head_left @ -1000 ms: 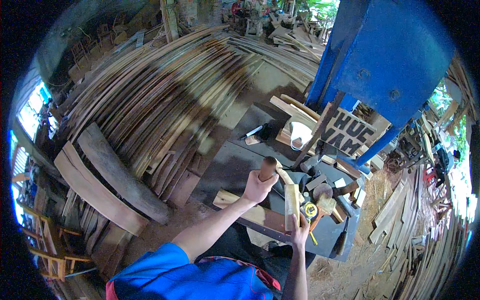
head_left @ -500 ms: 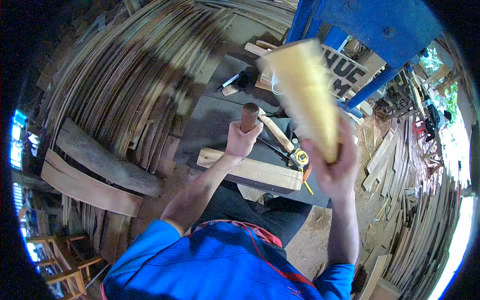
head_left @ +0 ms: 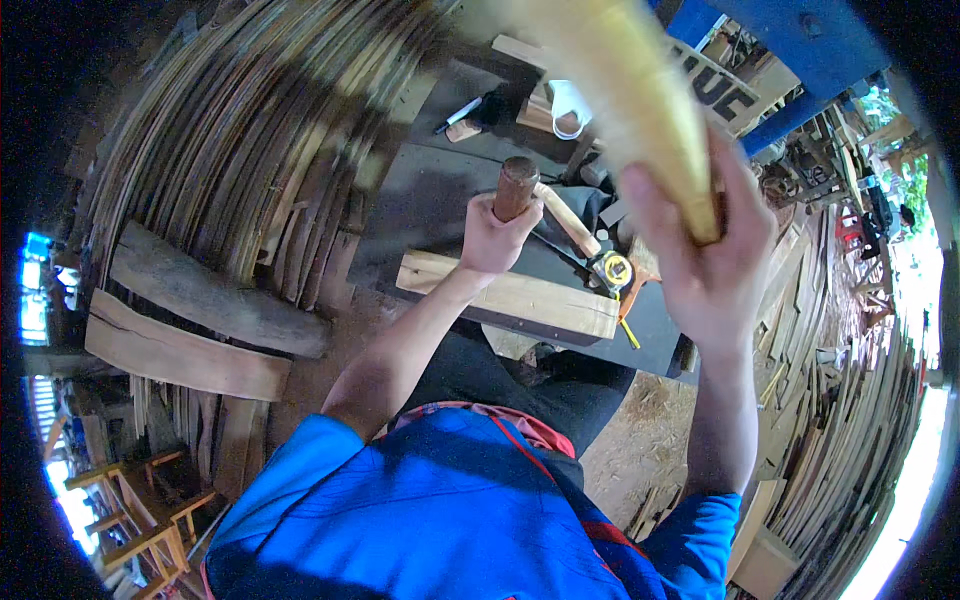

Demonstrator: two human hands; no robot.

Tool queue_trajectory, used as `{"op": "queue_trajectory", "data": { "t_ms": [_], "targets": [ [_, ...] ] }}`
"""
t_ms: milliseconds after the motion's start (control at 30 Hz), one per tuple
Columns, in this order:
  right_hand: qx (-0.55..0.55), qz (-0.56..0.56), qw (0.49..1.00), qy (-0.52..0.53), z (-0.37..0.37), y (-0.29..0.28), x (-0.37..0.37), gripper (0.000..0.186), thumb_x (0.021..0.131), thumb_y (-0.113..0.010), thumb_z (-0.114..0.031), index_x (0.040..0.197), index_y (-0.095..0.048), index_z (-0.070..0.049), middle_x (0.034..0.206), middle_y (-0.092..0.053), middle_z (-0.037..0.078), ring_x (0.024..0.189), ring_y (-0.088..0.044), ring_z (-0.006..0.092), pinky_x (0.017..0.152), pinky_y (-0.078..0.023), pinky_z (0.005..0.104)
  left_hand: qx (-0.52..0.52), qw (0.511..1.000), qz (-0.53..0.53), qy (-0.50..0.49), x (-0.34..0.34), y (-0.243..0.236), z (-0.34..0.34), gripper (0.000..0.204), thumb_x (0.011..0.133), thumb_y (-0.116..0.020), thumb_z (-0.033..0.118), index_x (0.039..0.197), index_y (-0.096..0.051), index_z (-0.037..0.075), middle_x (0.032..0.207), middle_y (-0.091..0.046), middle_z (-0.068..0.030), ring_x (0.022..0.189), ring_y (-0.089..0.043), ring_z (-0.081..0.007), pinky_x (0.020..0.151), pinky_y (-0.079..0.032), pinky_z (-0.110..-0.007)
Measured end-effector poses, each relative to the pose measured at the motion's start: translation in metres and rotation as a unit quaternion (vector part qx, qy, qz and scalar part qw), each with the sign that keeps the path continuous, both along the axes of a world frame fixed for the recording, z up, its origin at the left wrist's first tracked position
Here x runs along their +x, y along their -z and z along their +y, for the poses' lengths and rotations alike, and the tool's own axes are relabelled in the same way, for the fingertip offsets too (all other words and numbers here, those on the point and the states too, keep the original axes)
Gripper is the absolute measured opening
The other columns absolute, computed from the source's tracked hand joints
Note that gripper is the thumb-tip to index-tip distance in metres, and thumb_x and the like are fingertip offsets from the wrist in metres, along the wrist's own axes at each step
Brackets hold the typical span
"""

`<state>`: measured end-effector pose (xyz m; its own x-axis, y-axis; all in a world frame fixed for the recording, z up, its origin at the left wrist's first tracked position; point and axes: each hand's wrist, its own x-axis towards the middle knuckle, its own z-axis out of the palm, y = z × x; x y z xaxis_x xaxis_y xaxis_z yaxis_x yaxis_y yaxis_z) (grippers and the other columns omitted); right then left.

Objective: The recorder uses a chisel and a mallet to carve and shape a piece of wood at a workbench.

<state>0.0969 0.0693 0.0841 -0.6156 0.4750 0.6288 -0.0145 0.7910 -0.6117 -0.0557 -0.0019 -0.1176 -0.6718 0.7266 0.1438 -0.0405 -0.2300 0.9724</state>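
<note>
My left hand [head_left: 492, 240] is wrapped round an upright, chisel-like tool with a round brown wooden handle [head_left: 516, 186]; its lower end is hidden. In my right hand [head_left: 718, 270], raised and blurred, is a pale wooden mallet [head_left: 640, 90], wide at the far end and tapering toward my grip. Mallet and handle are apart. Nearer my body, a light wooden block [head_left: 510, 294] lies across the dark work surface [head_left: 400, 205]. Beside its right end sit a yellow tape measure [head_left: 613, 268] and something orange. A slim wooden piece [head_left: 568, 222] lies just right of my left hand.
Stacked boards [head_left: 250, 140] fill the left, with a curved slab [head_left: 210, 290] in front. A blue metal frame [head_left: 810, 70] stands far right. A white mask-like item [head_left: 570, 108] and small wood pieces lie at the back. More planks [head_left: 840, 450] lean at right.
My right hand has lifted the mallet higher and further right, partly out of the picture. My left hand still grips the handle. The whole view has shifted slightly.
</note>
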Motion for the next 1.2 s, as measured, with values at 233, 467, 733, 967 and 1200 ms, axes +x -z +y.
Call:
{"op": "queue_trajectory", "data": {
  "t_ms": [233, 467, 733, 967, 1200],
  "targets": [
    [0.037, -0.047, 0.997, -0.057, 0.002, 0.016, -0.004, 0.045, 0.08, -0.074, -0.019, 0.116, -0.055, 0.001, 0.083, -0.066, 0.019, 0.069, -0.068, 0.0291, 0.065, -0.053, 0.0349, 0.075, 0.996, 0.028, -0.024, -0.003, 0.014, 0.008, 0.025, 0.084, -0.067, 0.008, 0.063, -0.054, 0.004, 0.062, -0.049, 0.0081, 0.061, -0.042, -0.0005, 0.051, -0.033, -0.024],
    [0.011, -0.171, 0.984, -0.047, -0.002, 0.031, 0.012, 0.047, 0.081, -0.072, -0.018, 0.119, -0.054, 0.002, 0.085, -0.067, 0.015, 0.073, -0.068, 0.0221, 0.07, -0.053, 0.0323, 0.158, 0.981, -0.044, -0.099, 0.021, -0.025, 0.016, 0.025, 0.083, -0.067, 0.008, 0.061, -0.056, 0.004, 0.06, -0.053, 0.006, 0.056, -0.047, -0.0021, 0.049, -0.034, -0.025],
    [-0.408, 0.043, 0.91, 0.066, 0.015, 0.169, 0.037, 0.041, 0.092, -0.06, -0.023, 0.124, -0.051, 0.003, 0.088, -0.064, 0.012, 0.064, -0.062, 0.015, 0.049, -0.049, 0.0276, 0.056, 0.995, -0.077, -0.006, -0.015, -0.001, -0.007, 0.032, 0.086, -0.063, 0.01, 0.058, -0.049, 0.01, 0.051, -0.046, 0.0055, 0.041, -0.038, -0.0038, 0.039, -0.027, -0.024],
    [-0.433, 0.04, 0.896, 0.093, 0.021, 0.343, 0.048, 0.031, 0.096, -0.056, -0.019, 0.117, -0.051, 0.004, 0.081, -0.061, 0.011, 0.057, -0.059, 0.0158, 0.048, -0.05, 0.0288, 0.098, 0.989, -0.106, 0.021, -0.025, -0.003, -0.013, 0.037, 0.088, -0.059, 0.006, 0.056, -0.041, 0.011, 0.048, -0.04, 0.0044, 0.038, -0.035, -0.0047, 0.038, -0.026, -0.024],
    [-0.406, -0.041, 0.909, 0.084, 0.02, 0.328, 0.043, 0.037, 0.095, -0.057, -0.017, 0.124, -0.049, 0.004, 0.081, -0.061, 0.01, 0.059, -0.06, 0.0146, 0.048, -0.052, 0.028, 0.121, 0.977, -0.174, 0.0, -0.043, -0.008, -0.01, 0.038, 0.087, -0.06, 0.011, 0.057, -0.036, 0.011, 0.046, -0.034, 0.0029, 0.035, -0.032, -0.0087, 0.037, -0.022, -0.027]
  ]
}}
